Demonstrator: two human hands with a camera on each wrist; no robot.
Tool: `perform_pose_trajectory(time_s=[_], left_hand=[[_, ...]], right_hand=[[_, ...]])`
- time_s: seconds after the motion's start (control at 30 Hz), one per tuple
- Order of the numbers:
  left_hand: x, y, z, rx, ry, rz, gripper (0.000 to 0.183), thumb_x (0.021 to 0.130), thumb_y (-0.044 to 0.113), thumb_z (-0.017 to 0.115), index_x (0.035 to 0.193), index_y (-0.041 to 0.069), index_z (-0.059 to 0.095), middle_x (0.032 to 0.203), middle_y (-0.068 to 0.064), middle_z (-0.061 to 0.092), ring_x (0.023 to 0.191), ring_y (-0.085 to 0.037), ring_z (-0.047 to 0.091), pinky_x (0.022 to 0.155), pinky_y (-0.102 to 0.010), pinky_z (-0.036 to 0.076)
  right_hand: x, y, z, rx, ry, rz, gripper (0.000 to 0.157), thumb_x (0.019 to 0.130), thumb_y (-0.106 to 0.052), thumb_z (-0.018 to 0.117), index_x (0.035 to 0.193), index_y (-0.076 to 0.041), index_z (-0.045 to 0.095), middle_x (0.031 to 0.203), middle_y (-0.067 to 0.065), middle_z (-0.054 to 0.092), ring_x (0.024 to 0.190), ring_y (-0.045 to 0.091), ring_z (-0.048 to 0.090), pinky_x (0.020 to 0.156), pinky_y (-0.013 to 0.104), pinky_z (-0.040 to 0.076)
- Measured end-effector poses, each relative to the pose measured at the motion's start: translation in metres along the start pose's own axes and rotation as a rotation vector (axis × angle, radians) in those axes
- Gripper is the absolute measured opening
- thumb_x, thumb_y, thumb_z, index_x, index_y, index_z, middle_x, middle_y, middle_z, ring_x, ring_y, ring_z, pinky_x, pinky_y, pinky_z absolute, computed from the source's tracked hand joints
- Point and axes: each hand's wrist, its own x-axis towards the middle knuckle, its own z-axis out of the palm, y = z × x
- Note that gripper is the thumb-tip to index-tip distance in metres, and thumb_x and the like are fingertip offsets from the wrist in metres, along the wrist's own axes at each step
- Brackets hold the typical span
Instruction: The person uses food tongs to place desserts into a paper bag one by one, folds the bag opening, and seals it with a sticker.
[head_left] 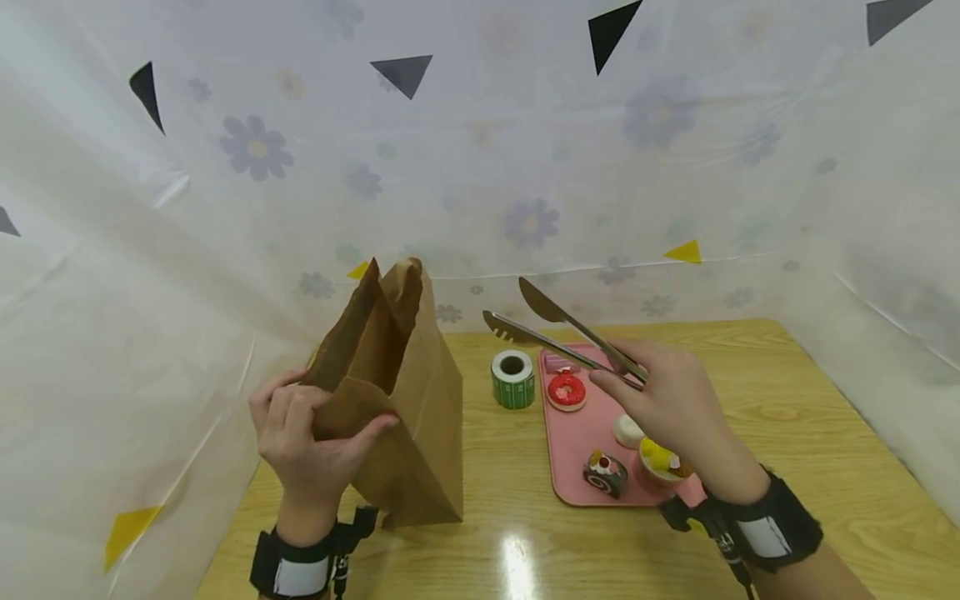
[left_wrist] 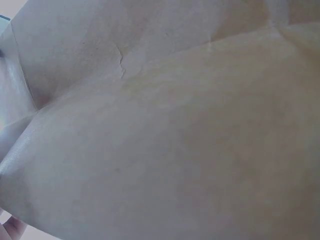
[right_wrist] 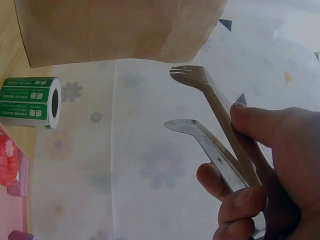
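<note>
A brown paper bag (head_left: 438,408) stands upright on the table, its mouth spread at the top. The left hand (head_left: 303,437) grips the bag's near left rim, thumb on the outer side; in the left wrist view brown paper (left_wrist: 175,150) fills nearly everything. In the right hand (head_left: 678,400) is a pair of metal serving tongs (head_left: 596,342), held above the tray. The tongs' arms are apart with nothing between their tips, one slotted and one smooth. Those tips point toward the bag but do not touch it in the head view.
A pink tray (head_left: 567,442) carries a red doughnut (head_left: 558,393), a chocolate roll cake (head_left: 606,477), a white bun (head_left: 627,431) and a yellow-topped dessert cup (head_left: 657,457). Between bag and tray stands a green label roll (head_left: 513,392). White patterned sheeting (head_left: 480,167) surrounds the wooden table (head_left: 780,417).
</note>
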Motion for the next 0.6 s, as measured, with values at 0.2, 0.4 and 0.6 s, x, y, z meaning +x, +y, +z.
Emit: perform_pose_trajectory(time_s=[0.2,0.4,0.6], left_hand=[[0.0,0.0,0.0,-0.001,0.01,-0.003,0.085,0.074,0.079,0.077,0.066,-0.001,0.049,0.059,-0.016,0.047,0.065,-0.041,0.054,0.093,-0.045,0.048],[-0.001,0.0,0.0,-0.003,0.007,0.001,0.085,0.074,0.079,0.077,0.066,-0.001,0.049,0.059,-0.016,0.048,0.065,-0.041,0.055,0.093,-0.046,0.048],[-0.002,-0.001,0.0,0.0,0.003,0.002,0.085,0.074,0.079,0.077,0.067,-0.001,0.049,0.06,-0.016,0.047,0.066,-0.041,0.055,0.094,-0.046,0.048]], right_hand=[[-0.004,0.007,0.0,-0.015,-0.041,0.041,0.043,0.091,-0.034,0.083,0.125,-0.008,0.076,0.094,0.009,0.08,0.059,0.012,0.048,0.052,0.026,0.028],[-0.008,0.017,0.003,-0.041,-0.103,0.101,0.041,0.09,-0.035,0.083,0.118,-0.006,0.077,0.084,0.006,0.075,0.061,0.014,0.05,0.051,0.027,0.032],[-0.013,0.028,0.005,-0.053,-0.162,0.18,0.048,0.093,-0.04,0.079,0.126,-0.005,0.074,0.092,0.013,0.077,0.066,0.019,0.058,0.051,0.029,0.034]])
